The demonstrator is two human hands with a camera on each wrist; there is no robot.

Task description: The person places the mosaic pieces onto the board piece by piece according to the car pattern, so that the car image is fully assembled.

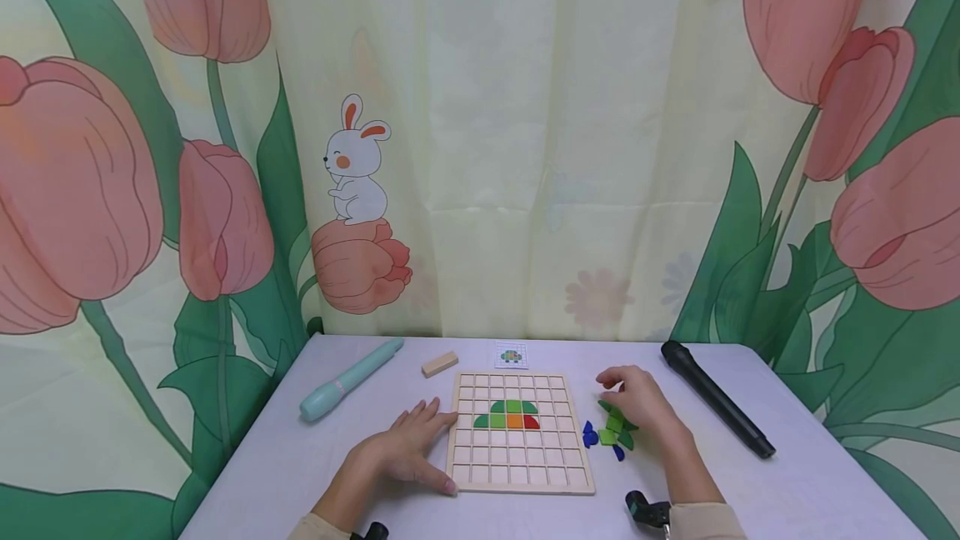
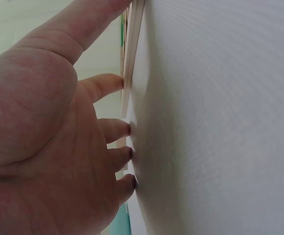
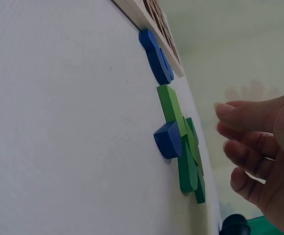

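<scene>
A square wooden grid board (image 1: 525,491) lies in front of me. Green tiles (image 1: 498,421), an orange tile (image 1: 514,421) and a red tile (image 1: 531,422) fill some of its upper cells. My left hand (image 1: 408,446) spreads along the board's left side, thumb at the near corner and index finger at the edge; in the left wrist view the fingertips (image 2: 116,129) meet the table. Above a small pile of green pieces (image 1: 613,423) hovers my right hand (image 1: 639,401), fingers loosely bent with nothing between them. Blue pieces (image 3: 156,58) lie between board and pile.
Behind the board are a small wooden block (image 1: 439,364) and a card with a coloured pattern (image 1: 512,355). A teal cylindrical object (image 1: 351,380) lies at left, a black microphone (image 1: 717,399) at right. A printed curtain (image 1: 487,148) hangs beyond the table.
</scene>
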